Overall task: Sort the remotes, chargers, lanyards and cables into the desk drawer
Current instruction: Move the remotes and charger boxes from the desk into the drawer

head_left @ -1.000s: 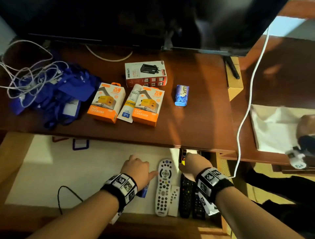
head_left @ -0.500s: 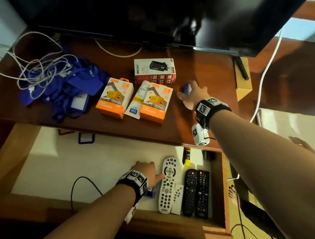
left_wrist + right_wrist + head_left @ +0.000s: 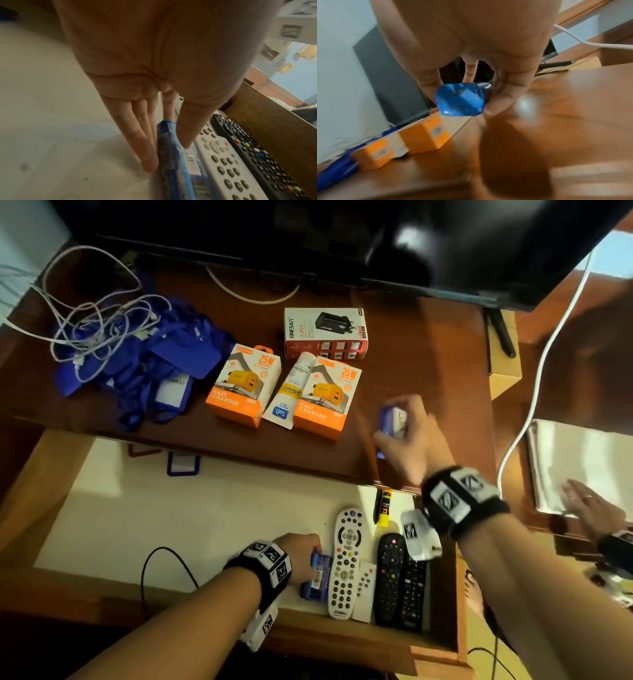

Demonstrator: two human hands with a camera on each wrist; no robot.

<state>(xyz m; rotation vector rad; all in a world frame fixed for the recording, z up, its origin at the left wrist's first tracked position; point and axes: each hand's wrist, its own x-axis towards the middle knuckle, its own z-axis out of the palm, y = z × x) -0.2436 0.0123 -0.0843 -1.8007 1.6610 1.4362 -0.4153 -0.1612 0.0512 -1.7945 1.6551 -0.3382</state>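
Note:
My right hand [image 3: 394,421] [image 3: 462,102] grips a small blue pack [image 3: 390,419] [image 3: 459,99] just above the desk, near its front edge. My left hand [image 3: 317,553] [image 3: 168,155] is in the open drawer [image 3: 171,525]. Its straight fingers [image 3: 145,148] press the side of a blue box [image 3: 317,577] [image 3: 173,169] lying against the white remote [image 3: 346,563] [image 3: 223,162]. A small white remote [image 3: 364,590] and two black remotes [image 3: 388,577] lie to the right. On the desk are two orange charger boxes [image 3: 243,385], a white charger box [image 3: 325,333], blue lanyards [image 3: 147,371] and tangled white cables [image 3: 96,326].
A TV [image 3: 308,234] hangs over the desk's back. A white tube [image 3: 286,392] lies between the orange boxes. A cardboard box [image 3: 503,364] and a white cord [image 3: 534,392] are at the right. The drawer holds a black cable [image 3: 164,556], badge holders [image 3: 183,463] and a marker [image 3: 385,506]. Another person's hand [image 3: 596,508] is at far right.
My right hand left the drawer, reached the blue pack on the desk, took hold of it and drew it toward the front edge. My left hand stayed by the white remote.

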